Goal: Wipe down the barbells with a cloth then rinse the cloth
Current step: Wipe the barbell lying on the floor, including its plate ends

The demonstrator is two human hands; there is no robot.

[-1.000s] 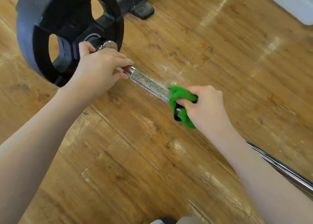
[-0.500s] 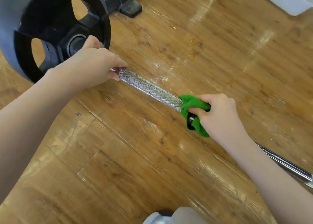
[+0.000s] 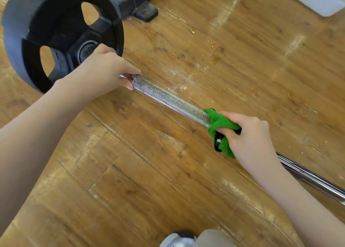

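**Inspector:** Where does the bar lie?

**Assistant:** It runs slantwise above the floor, from the plate down to the frame's lower right. Its rough, knurled stretch shows bare between the two hands.

**Inspector:** The left hand?

**Assistant:** It is wrapped round the bar just beside the plate, fingertips at the near end of the knurling.

**Inspector:** The right hand?

**Assistant:** It clasps the cloth, which is folded round the bar at the far end of the knurling, well apart from the plate. Beyond that hand the bar is smooth and shiny.

**Inspector:** Does the cloth go fully round?

**Assistant:** It appears so, though the underside is hidden. A flap hangs below the bar.

**Inspector:** Anything else near the plate?

**Assistant:** A dark frame foot stands on the floor just behind the plate.
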